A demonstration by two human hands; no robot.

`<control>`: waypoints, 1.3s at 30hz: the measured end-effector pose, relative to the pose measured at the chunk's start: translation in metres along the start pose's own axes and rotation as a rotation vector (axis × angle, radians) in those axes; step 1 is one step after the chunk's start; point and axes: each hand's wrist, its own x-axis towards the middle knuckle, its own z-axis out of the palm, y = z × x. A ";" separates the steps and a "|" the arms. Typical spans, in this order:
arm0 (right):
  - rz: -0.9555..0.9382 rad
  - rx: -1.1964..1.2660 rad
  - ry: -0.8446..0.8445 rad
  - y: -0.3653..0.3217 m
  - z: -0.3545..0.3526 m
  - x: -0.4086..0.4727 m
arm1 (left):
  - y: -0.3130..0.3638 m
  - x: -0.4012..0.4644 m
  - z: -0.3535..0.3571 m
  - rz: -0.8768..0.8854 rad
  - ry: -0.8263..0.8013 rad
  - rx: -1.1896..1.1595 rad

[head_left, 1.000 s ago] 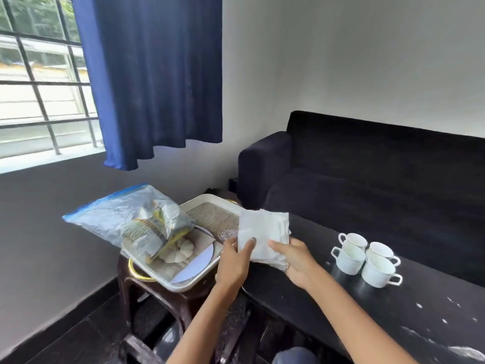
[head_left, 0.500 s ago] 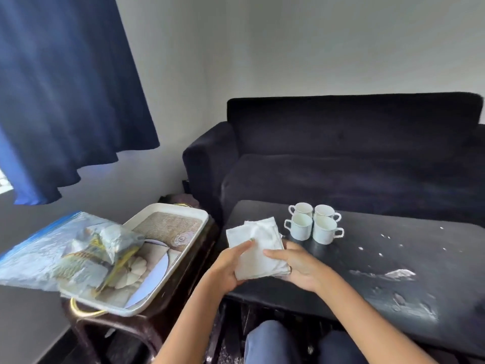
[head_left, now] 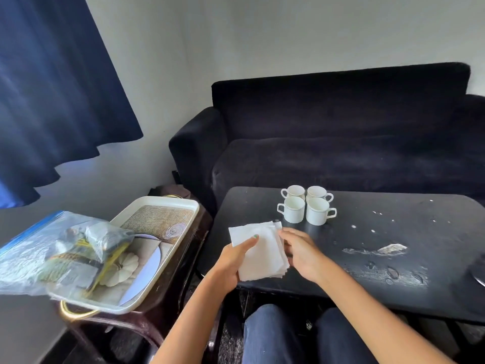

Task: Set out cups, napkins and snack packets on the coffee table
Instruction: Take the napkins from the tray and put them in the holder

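The left hand [head_left: 233, 261] is gripping a stack of white square paper napkins [head_left: 258, 249] from below, thumb pressing flat on the top sheet, holding it just above the near left corner of the black, scuffed coffee table [head_left: 393, 258]. The right hand [head_left: 301, 250] is curling its fingers around the stack's right edge, seemingly pinching the top sheets to peel one free; exactly how many it has is too fine to tell.

To do this well, the left thumb is best easing off while the right fingertips are fanning the edges, so only one napkin is lifting. Thin paper clings, so a slow sideways slide is likely safer than a pull upward.

Just beyond the right hand, four small white ceramic cups [head_left: 305, 206] are standing clustered with handles outward; napkins probably belong beside them, so the hand should be steering clear of their rims. Left of the left hand, a clear plastic zip bag of snack packets [head_left: 65, 250] is lying across a cream printed tray [head_left: 162, 206], not yet on the table.
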 end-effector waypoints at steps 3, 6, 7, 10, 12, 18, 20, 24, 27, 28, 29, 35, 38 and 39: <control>0.017 -0.058 -0.004 0.001 0.008 -0.002 | 0.000 -0.001 0.003 -0.008 0.000 0.013; 0.049 -0.136 -0.045 0.004 0.015 -0.004 | -0.001 -0.002 0.005 -0.022 -0.023 0.035; 0.050 -0.152 -0.059 0.004 0.017 -0.004 | -0.001 -0.002 0.005 -0.023 -0.023 0.042; 0.055 -0.166 -0.077 0.004 0.020 -0.006 | -0.002 -0.002 0.004 -0.011 0.020 0.045; 0.073 -0.202 -0.070 0.004 0.019 -0.007 | -0.002 -0.002 0.003 0.008 0.053 0.034; 0.058 -0.338 -0.060 0.006 0.014 -0.007 | -0.001 -0.002 0.003 0.036 0.052 0.006; 0.031 -0.344 -0.001 0.007 0.013 -0.006 | 0.000 -0.003 0.003 0.028 0.045 0.013; 0.001 -0.294 0.063 0.007 0.012 -0.006 | 0.000 -0.003 0.001 0.013 0.049 -0.007; 0.009 -0.232 0.060 0.005 0.008 -0.006 | 0.001 -0.003 0.001 0.025 0.074 -0.018; 0.021 -0.214 0.039 0.004 0.006 -0.007 | 0.001 -0.003 0.001 0.029 0.077 -0.020; 0.035 -0.195 0.013 0.003 0.004 -0.007 | 0.002 -0.003 0.000 0.035 0.068 -0.025; 0.069 -0.049 0.058 0.004 -0.007 -0.007 | 0.009 -0.011 0.005 0.004 -0.025 -0.103; 0.078 0.166 0.099 0.001 -0.010 -0.008 | 0.008 -0.017 0.011 -0.002 -0.091 -0.204; 0.085 0.239 0.105 0.000 -0.010 -0.009 | 0.007 -0.019 0.014 0.008 -0.130 -0.229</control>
